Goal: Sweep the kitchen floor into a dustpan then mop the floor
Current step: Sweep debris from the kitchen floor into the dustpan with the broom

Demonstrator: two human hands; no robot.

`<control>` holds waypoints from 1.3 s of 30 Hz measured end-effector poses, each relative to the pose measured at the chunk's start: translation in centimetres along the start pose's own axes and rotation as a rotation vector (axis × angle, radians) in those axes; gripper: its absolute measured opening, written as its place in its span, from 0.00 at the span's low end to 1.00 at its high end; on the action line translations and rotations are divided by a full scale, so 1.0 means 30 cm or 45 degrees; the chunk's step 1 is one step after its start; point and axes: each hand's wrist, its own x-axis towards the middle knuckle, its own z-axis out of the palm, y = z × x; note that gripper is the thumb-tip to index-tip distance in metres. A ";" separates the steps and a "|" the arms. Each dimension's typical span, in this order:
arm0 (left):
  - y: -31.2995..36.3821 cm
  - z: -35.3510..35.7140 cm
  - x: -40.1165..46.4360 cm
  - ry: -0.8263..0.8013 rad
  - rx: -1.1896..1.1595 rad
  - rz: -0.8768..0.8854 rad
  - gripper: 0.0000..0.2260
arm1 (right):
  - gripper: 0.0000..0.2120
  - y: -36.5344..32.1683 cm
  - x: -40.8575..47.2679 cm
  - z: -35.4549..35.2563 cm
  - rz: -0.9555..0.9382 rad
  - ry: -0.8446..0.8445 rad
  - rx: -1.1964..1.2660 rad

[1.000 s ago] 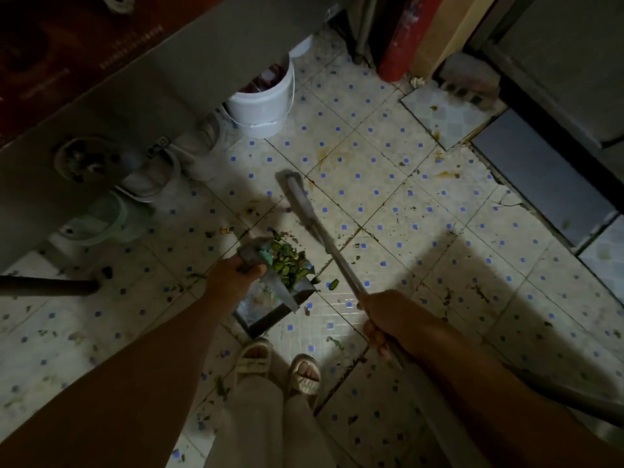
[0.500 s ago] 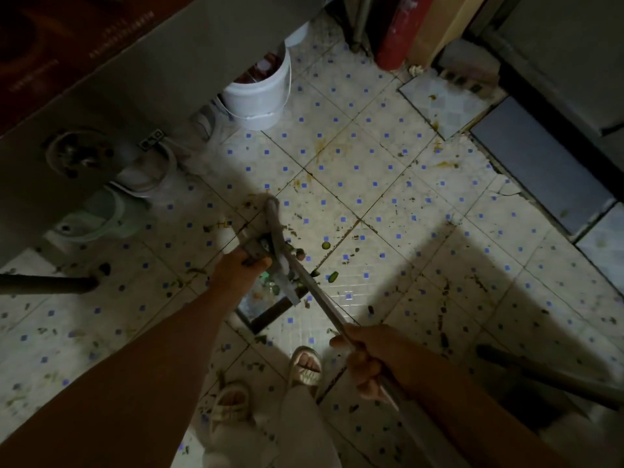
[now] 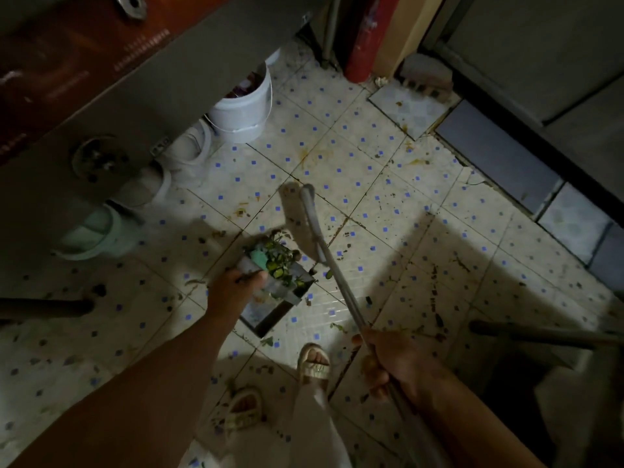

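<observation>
Head view, from the left: pale green bucket (image 3: 93, 234) and white bucket (image 3: 241, 111) tucked under the grey counter (image 3: 162, 86), both standing on floor (image 3: 388, 170) speckled with dark crumbs. Nearer the middle, left hand (image 3: 233, 290) curled round the near edge of the dustpan (image 3: 275, 288), fingers wrapped on the rim, pan tilted and resting on or just above the tiles, which of the two hard to tell. Inside the pan, a heap of green scraps (image 3: 280, 261) with a teal piece among them, so a good part of the sweeping judged done. Just right of the pan, the broom (image 3: 312, 224), its flat pale head close beside the pan's far corner, long handle running down to the right hand (image 3: 393, 364), fingers closed tight round the shaft. Further right and all about the sandalled feet (image 3: 314, 363), bits of leaf, brown smears and dark flecks lying loose on the tiles, yellowish stains toward the blue mat (image 3: 496, 157) and the red cylinder (image 3: 363, 38) at the back. Sweeping therefore judged partway: one load gathered, much litter left. No mop seen; mopping not yet begun, stains wet-work for later.
</observation>
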 end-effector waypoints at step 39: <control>-0.249 -0.315 -0.211 0.042 -0.305 0.083 0.14 | 0.17 0.084 0.204 0.175 -0.066 0.414 -0.047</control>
